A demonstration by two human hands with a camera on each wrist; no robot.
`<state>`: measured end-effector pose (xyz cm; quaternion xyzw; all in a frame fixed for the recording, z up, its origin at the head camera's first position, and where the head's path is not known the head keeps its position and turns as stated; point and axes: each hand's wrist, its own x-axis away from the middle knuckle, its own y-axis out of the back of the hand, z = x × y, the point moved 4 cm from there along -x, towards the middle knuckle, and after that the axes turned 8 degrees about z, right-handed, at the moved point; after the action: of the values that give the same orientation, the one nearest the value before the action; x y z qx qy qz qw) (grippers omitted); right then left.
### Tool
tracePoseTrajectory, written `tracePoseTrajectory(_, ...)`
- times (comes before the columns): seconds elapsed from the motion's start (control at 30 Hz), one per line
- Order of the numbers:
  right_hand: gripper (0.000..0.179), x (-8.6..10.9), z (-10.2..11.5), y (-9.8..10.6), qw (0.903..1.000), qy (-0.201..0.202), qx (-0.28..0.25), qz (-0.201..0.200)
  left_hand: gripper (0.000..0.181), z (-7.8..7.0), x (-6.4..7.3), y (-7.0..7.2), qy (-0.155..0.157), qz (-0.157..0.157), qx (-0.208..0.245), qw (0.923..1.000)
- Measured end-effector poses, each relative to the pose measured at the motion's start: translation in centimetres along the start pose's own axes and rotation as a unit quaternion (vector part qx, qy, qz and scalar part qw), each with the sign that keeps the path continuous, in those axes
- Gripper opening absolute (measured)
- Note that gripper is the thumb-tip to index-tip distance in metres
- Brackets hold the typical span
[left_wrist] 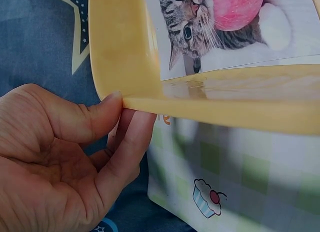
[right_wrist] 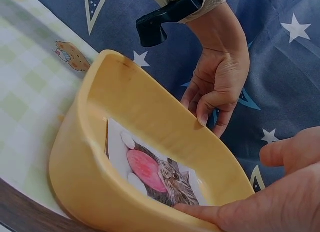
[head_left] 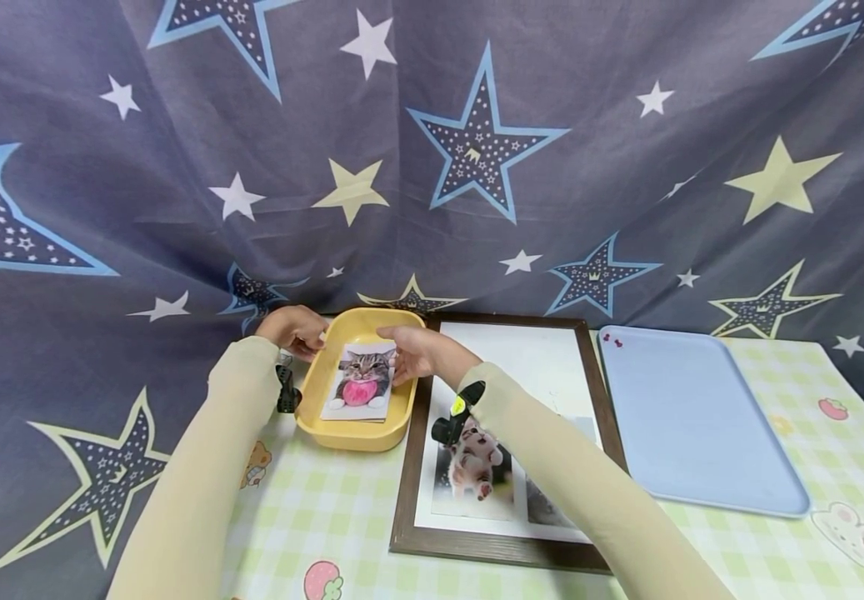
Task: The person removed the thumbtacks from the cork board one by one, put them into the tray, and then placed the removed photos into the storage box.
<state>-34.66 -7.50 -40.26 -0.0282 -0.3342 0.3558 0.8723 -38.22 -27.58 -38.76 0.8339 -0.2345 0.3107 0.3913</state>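
Note:
A yellow plastic bin [head_left: 312, 398] holds a small stack of cat photos [head_left: 362, 382]; the top one shows a tabby cat with a pink ball. My left hand [head_left: 295, 329] pinches the bin's left rim, thumb [left_wrist: 107, 112] on top and fingers underneath. Over the opposite rim reaches my right hand [head_left: 418, 354]. Its fairly straight finger [right_wrist: 200, 212] lies at the photo's edge, while the thumb [right_wrist: 280, 153] stands apart from it.
Right of the bin lies a dark brown picture frame [head_left: 495, 546] with a white mat and cat photos [head_left: 472, 467]. Beyond it, a pale blue tray [head_left: 701, 417] carries small red pieces [head_left: 613, 340] in one corner. A starry curtain [head_left: 432, 250] hangs behind the checked tablecloth [head_left: 289, 517].

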Motion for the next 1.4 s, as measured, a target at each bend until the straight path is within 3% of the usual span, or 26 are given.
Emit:
tracePoseTrajectory(0.63, 0.072, 0.5, 0.0, 0.1, 0.9997, 0.01, -0.005, -0.022, 0.014, 0.0, 0.3, -0.1, -0.005, -0.006, -0.005, 1.0)
tracePoseTrajectory(0.9, 0.059, 0.8, -0.1, 0.3, 0.9976, 0.037, 0.058, -0.003, 0.011, -0.1, 0.3, 0.0, -0.005, -0.015, -0.011, 0.9998)
tracePoseTrajectory(1.13, 0.048, 1.3, -0.1, 0.5, 0.9883, 0.082, 0.129, 0.004, 0.013, -0.5, 0.5, -0.2, 0.001, -0.034, -0.011, 0.9994)
tracePoseTrajectory(1.4, 0.04, 3.2, 0.0, 0.7, 0.9725, 0.143, 0.184, 0.012, 0.02, -0.9, 0.6, -0.1, 0.008, -0.095, 0.019, 0.9952)
